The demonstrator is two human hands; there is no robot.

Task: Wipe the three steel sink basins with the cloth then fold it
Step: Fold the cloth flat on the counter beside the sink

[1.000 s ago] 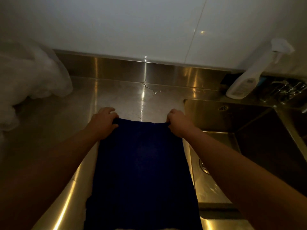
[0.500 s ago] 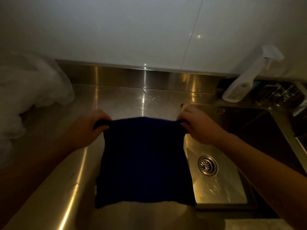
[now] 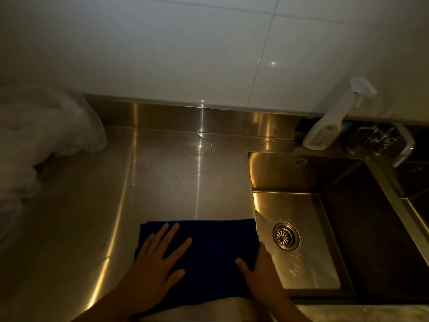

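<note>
Plainly, the steel surface (image 3: 176,182) carried the dark blue cloth (image 3: 216,247) at its near edge, just left of the sink basin (image 3: 301,173). The cloth lay doubled over. It looked soft, light and limp, so it was best pinched at the corners. The left hand (image 3: 153,266) pressed it flat, fingers (image 3: 178,248) straight and spread. The right hand (image 3: 262,273) rested on its right edge, apparently flat, gripping nothing.

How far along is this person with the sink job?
Wiping can't be confirmed, though the basin looks streaked wet near its drain. Folding is in hand: the blue cloth lies folded on the counter, left hand flat on it, right hand at its edge. Perhaps one more fold remains.
</note>
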